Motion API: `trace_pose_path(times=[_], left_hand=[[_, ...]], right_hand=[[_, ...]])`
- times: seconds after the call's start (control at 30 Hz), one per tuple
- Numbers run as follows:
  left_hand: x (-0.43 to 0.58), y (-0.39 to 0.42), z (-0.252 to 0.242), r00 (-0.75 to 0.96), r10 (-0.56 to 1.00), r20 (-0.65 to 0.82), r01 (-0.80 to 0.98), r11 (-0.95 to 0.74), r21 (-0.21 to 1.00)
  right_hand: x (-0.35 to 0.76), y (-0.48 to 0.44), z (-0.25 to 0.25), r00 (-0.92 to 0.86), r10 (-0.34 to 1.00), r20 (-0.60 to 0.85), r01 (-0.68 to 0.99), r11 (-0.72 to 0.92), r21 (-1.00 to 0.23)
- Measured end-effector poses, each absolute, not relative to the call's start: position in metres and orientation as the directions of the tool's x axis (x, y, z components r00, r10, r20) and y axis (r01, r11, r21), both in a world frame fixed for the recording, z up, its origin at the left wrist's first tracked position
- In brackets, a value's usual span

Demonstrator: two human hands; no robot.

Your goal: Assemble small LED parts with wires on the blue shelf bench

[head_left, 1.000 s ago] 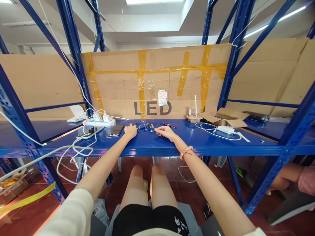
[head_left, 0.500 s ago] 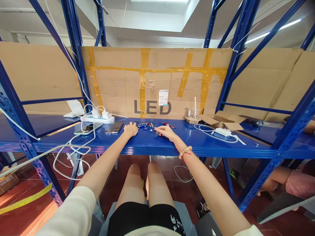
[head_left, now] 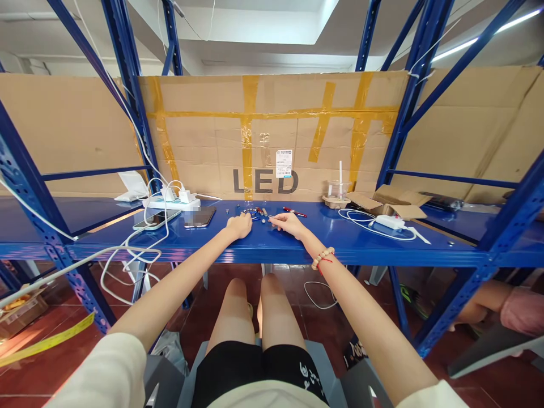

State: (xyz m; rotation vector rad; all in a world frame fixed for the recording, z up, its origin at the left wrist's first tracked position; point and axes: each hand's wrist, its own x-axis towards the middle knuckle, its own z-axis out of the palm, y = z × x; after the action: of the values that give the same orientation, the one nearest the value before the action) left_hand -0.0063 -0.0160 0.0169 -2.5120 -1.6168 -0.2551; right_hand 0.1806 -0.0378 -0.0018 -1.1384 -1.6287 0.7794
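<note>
On the blue shelf top, my left hand (head_left: 240,225) rests at the left edge of a scatter of small blue, red and silver parts (head_left: 258,213). Its fingers are curled together, and whatever they hold is hidden. To the right of the parts, my right hand (head_left: 289,224) has thumb and forefinger pinched together, pointing left. Anything between those fingertips is too small to name. Just behind it lies a red pen-like tool (head_left: 294,212). A few tiny pieces lie to the left, behind my left hand.
At left are a dark phone (head_left: 199,217), another phone (head_left: 157,220) and a power strip (head_left: 171,204) with looped white cables. At right stand a plastic cup (head_left: 338,190) with a straw, a white adapter (head_left: 390,222) and an opened cardboard box (head_left: 397,199). Blue posts frame both sides.
My left hand has moved right, onto the left side of the small parts, uncovering tiny pieces behind it. My right hand stays pinched in nearly the same place. The view has shifted slightly.
</note>
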Motion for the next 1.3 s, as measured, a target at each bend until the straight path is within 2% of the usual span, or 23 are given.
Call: trace_pose_path(times=[0.13, 0.23, 0.3, 0.37, 0.47, 0.53, 0.7, 0.87, 1.03, 1.3], left_hand=[[0.024, -0.019, 0.013, 0.425, 0.859, 0.286, 0.865, -0.478, 0.152], [0.040, -0.013, 0.012, 0.340, 0.873, 0.350, 0.805, -0.462, 0.372], [0.044, -0.010, 0.011, 0.234, 0.880, 0.413, 0.712, -0.444, 0.543], [0.043, -0.008, 0.011, 0.150, 0.871, 0.467, 0.556, -0.465, 0.689], [0.039, -0.011, 0.010, 0.084, 0.871, 0.484, 0.315, -0.484, 0.816], [0.037, -0.012, 0.010, 0.085, 0.872, 0.482, 0.213, -0.488, 0.846], [0.039, -0.013, 0.009, 0.220, 0.873, 0.436, 0.062, -0.458, 0.887], [0.040, -0.011, 0.007, 0.303, 0.871, 0.388, -0.039, -0.395, 0.918], [0.038, -0.008, 0.006, 0.322, 0.868, 0.377, -0.058, -0.379, 0.924], [0.038, -0.007, 0.007, 0.230, 0.840, 0.491, 0.078, -0.519, 0.851]], right_hand=[[0.182, -0.032, -0.006, -0.076, 0.912, 0.404, 0.370, 0.402, -0.838], [0.181, -0.031, -0.007, -0.070, 0.887, 0.457, 0.474, 0.433, -0.767], [0.179, -0.033, -0.006, -0.074, 0.847, 0.526, 0.603, 0.458, -0.653], [0.177, -0.037, -0.005, -0.108, 0.800, 0.590, 0.740, 0.461, -0.490], [0.173, -0.042, -0.004, -0.220, 0.793, 0.569, 0.835, 0.454, -0.310], [0.172, -0.044, -0.003, -0.259, 0.799, 0.542, 0.853, 0.453, -0.260], [0.168, -0.047, -0.001, -0.248, 0.772, 0.586, 0.855, 0.458, -0.242], [0.167, -0.055, 0.005, -0.116, 0.739, 0.664, 0.879, 0.388, -0.278], [0.166, -0.056, 0.006, -0.159, 0.713, 0.683, 0.850, 0.451, -0.274], [0.162, -0.061, 0.008, -0.100, 0.692, 0.715, 0.833, 0.451, -0.320]])
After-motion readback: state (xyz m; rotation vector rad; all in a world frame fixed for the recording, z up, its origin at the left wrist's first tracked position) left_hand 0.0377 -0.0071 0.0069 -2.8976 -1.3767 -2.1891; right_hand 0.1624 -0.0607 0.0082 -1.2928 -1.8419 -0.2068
